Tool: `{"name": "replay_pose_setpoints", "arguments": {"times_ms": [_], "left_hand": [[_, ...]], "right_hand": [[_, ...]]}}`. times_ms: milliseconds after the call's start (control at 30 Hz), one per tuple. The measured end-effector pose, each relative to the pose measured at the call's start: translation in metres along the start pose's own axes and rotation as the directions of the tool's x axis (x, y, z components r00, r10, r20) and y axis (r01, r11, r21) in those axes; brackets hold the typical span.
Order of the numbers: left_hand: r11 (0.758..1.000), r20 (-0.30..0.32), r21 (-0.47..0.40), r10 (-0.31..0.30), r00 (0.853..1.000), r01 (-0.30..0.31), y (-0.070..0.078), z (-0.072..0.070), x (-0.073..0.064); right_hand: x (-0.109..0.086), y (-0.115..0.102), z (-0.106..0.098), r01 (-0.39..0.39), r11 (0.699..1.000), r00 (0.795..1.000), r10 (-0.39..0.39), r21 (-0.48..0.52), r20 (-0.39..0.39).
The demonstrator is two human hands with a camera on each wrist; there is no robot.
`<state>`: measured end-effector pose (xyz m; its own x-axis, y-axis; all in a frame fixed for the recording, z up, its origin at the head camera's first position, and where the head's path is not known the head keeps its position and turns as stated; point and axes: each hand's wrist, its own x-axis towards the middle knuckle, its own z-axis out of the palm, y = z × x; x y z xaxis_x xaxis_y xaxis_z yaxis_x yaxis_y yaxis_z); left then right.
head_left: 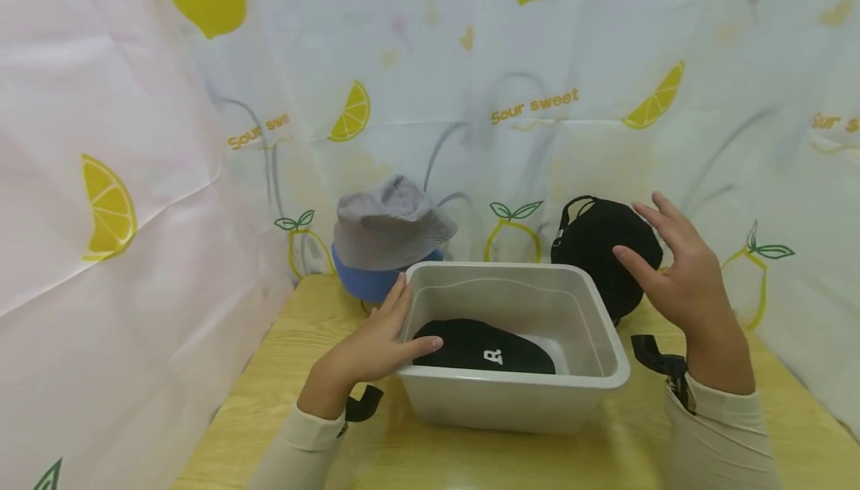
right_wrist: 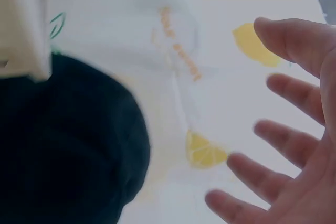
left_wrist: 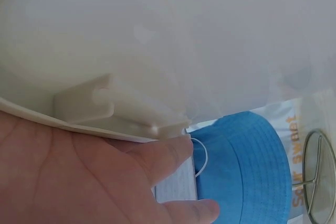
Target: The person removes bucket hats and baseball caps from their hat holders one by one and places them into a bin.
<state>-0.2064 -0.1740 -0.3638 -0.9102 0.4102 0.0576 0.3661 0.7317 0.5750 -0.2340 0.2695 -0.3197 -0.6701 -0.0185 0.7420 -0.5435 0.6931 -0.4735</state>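
A whitish plastic bin [head_left: 497,400] stands on the table, and inside it lies a black cap [head_left: 463,344] with a white letter. My left hand [head_left: 379,344] rests on the bin's left rim, fingers extended along it and thumb over the inside. In the left wrist view the palm [left_wrist: 68,177] lies against the rim's underside. Held in the air, my right hand [head_left: 685,281] has its fingers spread and touches nothing in the right wrist view. Nearest to it is a round black hat [head_left: 605,251] with a cord loop, behind the bin's right corner.
Behind the bin's left corner, a grey bucket hat [head_left: 390,228] sits on top of a blue hat [head_left: 363,277]. A wire stand [left_wrist: 317,171] shows beside the blue hat. Lemon-print cloth [head_left: 430,49] hangs behind and left of the wooden table [head_left: 269,400].
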Motion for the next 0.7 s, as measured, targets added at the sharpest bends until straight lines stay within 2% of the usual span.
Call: {"name": "replay_pose_setpoints", "arguments": {"times_ms": [100, 233, 700], "left_hand": [[1.0, 0.007, -0.005, -0.006, 1.0, 0.006, -0.001, 0.0, 0.0], [1.0, 0.003, -0.011, -0.012, 1.0, 0.012, -0.002, 0.0, -0.001], [1.0, 0.011, -0.006, 0.002, 1.0, -0.002, -0.001, -0.001, 0.002]], "right_hand": [[-0.002, 0.006, 0.002, -0.073, 0.997, 0.997, 0.073, 0.0, 0.007], [-0.003, 0.012, 0.006, -0.125, 0.992, 0.992, 0.125, 0.0, 0.0], [-0.001, 0.031, 0.016, -0.179, 0.984, 0.984, 0.179, -0.02, -0.001]]}}
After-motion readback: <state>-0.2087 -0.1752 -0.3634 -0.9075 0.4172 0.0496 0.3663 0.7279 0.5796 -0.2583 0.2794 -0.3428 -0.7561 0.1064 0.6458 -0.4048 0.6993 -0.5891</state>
